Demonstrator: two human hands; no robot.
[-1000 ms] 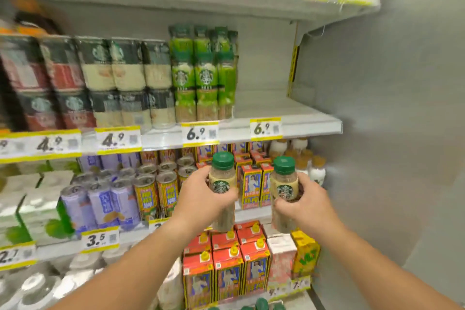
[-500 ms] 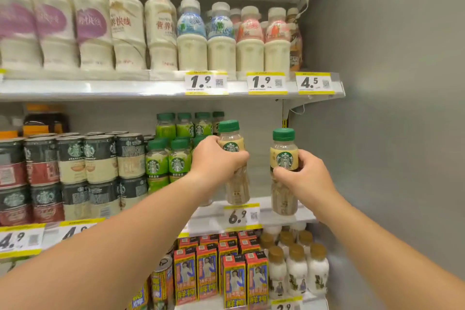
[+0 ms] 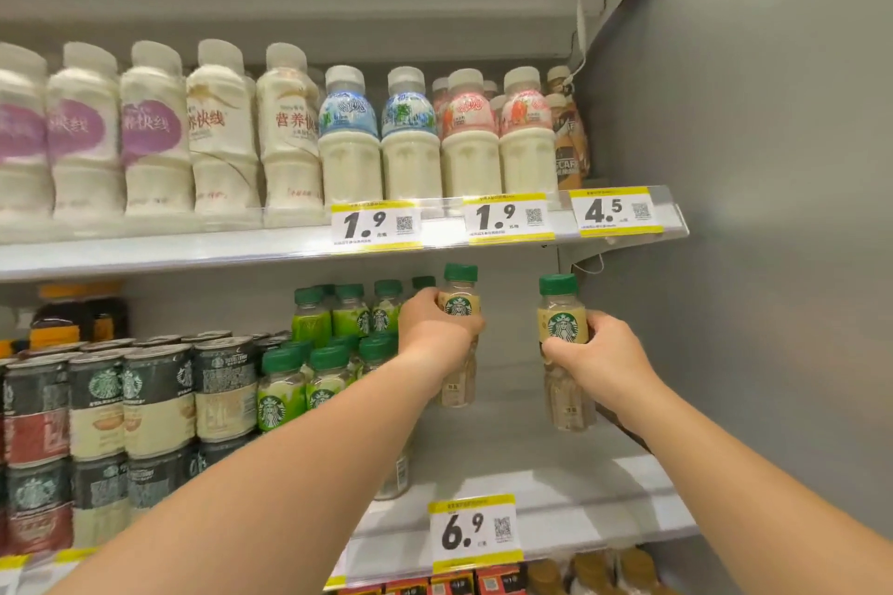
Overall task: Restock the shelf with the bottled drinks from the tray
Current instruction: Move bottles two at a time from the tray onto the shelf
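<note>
L bottle [image 3: 458, 304] and R bottle [image 3: 563, 329] are both up inside the 6.9 bay now. A sec ago they were down at the carton shelf, half a sec ago at the lip. Now they're over the shelf [image 3: 555, 488] deck, upright, well apart from each other. So the lift is done and only the set-down is left, I reckon. Can't tell if either base is touching the deck yet.

L hand [image 3: 430, 333] is wrapped round the L bottle at label height, fingers [image 3: 476, 329] curled on it. R hand [image 3: 604, 353] grips the R bottle just under the logo, fingers [image 3: 560, 349] curled across the front and thumb on the side.

Room:
- The L bottle sits just beside the green bottles [image 3: 319, 382], and my knuckles look close to their caps, so little slack on that side.
- The R bottle has bare deck all round it, and the wall [image 3: 749, 304] is well off to the R.
- The caps are near the underside of the upper shelf [image 3: 241, 251] (tightest edge, I'd say), so go down and back, not up.
- One more bottle [image 3: 394, 473] stands near the front lip, half hidden by my L forearm. Mind it when pulling the arm out.
- The price tag [image 3: 471, 531] strip marks the front edge.
- The cans [image 3: 159, 401] are far L and no bother.
</note>
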